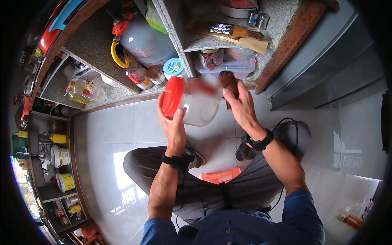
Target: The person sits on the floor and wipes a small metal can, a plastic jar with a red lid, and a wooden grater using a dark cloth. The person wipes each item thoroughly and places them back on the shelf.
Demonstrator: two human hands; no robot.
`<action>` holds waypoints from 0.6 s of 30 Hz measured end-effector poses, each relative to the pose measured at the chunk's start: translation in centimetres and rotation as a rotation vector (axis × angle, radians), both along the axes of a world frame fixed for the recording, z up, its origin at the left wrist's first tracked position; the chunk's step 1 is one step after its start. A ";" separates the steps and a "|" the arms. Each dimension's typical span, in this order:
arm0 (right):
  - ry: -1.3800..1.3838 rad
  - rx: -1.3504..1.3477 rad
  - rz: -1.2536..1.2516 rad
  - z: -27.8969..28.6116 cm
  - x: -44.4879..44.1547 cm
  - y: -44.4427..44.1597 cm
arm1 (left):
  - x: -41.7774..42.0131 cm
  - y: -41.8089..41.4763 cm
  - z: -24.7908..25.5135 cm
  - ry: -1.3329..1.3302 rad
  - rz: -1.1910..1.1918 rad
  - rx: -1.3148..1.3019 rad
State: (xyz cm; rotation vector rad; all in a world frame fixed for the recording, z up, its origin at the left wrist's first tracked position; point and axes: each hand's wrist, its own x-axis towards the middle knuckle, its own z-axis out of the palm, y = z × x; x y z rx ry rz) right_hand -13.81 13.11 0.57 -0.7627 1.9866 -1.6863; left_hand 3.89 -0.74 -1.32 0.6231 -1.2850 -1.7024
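Observation:
A clear jar (200, 107) with a red screw lid (173, 96) is tilted on its side above the floor. My left hand (173, 122) grips it at the lid, with the thumb on the near side. A blurred patch hides part of the jar's upper wall. My right hand (240, 102) holds a bunched dark reddish-brown cloth (229, 84) close by the jar's base. Whether the cloth touches the jar, I cannot tell.
Ahead is a stone-slab cabinet holding a gas cylinder (147, 39) with a yellow hose (118, 58), a blue-lidded tub (173, 67), a plastic box (235, 67) and a grater (226, 29). An orange plastic stool (220, 176) is beneath me. A grey door (309, 58) stands right.

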 end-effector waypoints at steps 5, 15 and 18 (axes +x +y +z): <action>0.308 -0.124 0.161 -0.4 1.5 0.1 | -0.6 1.4 0.0 -0.132 -0.070 -0.094; 0.732 -0.329 0.294 2.5 3.4 0.4 | 0.0 0.0 -1.5 -0.139 -0.063 0.025; 0.287 -0.318 -0.013 2.9 0.6 0.8 | -0.2 0.8 0.1 -0.024 -0.256 0.064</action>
